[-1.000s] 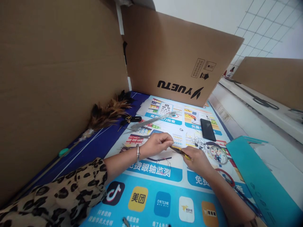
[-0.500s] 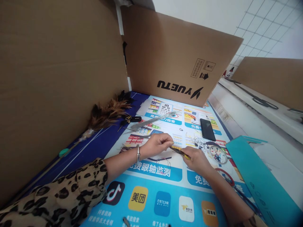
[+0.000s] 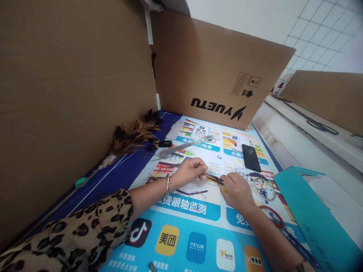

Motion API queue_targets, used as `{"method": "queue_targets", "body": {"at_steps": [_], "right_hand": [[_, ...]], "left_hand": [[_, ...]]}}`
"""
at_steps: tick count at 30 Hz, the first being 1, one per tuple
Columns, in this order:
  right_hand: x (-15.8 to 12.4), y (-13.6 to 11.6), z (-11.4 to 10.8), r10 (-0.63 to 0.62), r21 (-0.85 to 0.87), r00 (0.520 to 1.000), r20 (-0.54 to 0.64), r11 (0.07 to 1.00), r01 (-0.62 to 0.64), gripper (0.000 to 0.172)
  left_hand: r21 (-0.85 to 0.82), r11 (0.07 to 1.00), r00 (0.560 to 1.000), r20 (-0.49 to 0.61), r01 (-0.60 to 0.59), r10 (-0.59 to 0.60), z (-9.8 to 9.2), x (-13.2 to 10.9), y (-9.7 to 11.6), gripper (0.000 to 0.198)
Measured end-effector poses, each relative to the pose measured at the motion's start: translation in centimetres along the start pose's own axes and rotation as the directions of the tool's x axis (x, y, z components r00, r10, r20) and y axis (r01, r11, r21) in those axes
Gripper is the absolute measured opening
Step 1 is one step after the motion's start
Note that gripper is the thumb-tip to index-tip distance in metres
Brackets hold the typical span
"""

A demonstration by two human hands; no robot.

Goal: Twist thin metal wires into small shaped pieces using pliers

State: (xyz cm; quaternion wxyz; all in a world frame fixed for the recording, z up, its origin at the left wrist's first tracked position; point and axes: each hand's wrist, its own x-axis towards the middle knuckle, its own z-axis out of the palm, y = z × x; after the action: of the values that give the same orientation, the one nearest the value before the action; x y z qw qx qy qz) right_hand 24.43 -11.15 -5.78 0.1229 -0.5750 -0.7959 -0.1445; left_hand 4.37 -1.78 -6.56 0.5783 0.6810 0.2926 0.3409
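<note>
My right hand (image 3: 238, 190) is closed around pliers (image 3: 216, 180) with yellow handles, their dark jaws pointing left. The jaw tips come up to the fingertips of my left hand (image 3: 194, 170). Thumb and forefinger of that hand are pinched together; what they hold is too small to make out. Beneath the hands lies a printed sheet (image 3: 167, 211) that covers the tabletop. On it, just below the pliers, rests a loop of thin wire (image 3: 197, 201). A bundle of thin grey wires (image 3: 184, 146) lies beyond my left hand.
A black phone (image 3: 251, 158) lies beyond my right hand, with a round clear dish (image 3: 264, 188) and a red ring (image 3: 274, 217) nearer. A teal box (image 3: 309, 211) stands at right. Cardboard walls (image 3: 221, 68) close off the back and left, beside a feather duster (image 3: 127, 134).
The view has shifted slightly. The left fingers look a little looser at the tips, and the pliers have tilted a little flatter, with their jaws still by those fingertips.
</note>
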Motion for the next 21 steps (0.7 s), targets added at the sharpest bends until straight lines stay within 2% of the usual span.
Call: {"method": "queue_targets", "body": {"at_steps": [5,10,13,16,21], "right_hand": [[0.0,-0.3,0.2,-0.029,0.000,0.999,-0.021,1.000,0.029,0.022],[-0.1,-0.4,0.5,-0.013,0.058,1.000,-0.019,0.998,0.014,0.020],[-0.2,-0.1,0.7,0.004,0.104,1.000,-0.006,0.995,-0.003,0.020],[-0.4,0.2,1.2,0.010,0.170,1.000,-0.003,0.985,-0.010,0.021],[-0.4,0.3,1.4,0.021,0.161,0.995,-0.097,0.987,-0.005,0.023]], "left_hand": [[0.096,0.995,0.999,0.021,-0.029,0.027,-0.2,0.0,0.1,0.021],[0.322,0.930,0.984,0.052,-0.180,0.172,-0.4,-0.4,1.1,0.019],[0.381,0.892,0.970,0.060,-0.242,0.238,-0.4,-0.5,1.4,0.018],[0.340,0.907,0.969,0.063,-0.248,0.241,-0.4,-0.4,1.3,0.018],[0.115,0.984,0.990,-0.017,-0.134,0.136,-0.5,0.0,1.0,0.018]]}}
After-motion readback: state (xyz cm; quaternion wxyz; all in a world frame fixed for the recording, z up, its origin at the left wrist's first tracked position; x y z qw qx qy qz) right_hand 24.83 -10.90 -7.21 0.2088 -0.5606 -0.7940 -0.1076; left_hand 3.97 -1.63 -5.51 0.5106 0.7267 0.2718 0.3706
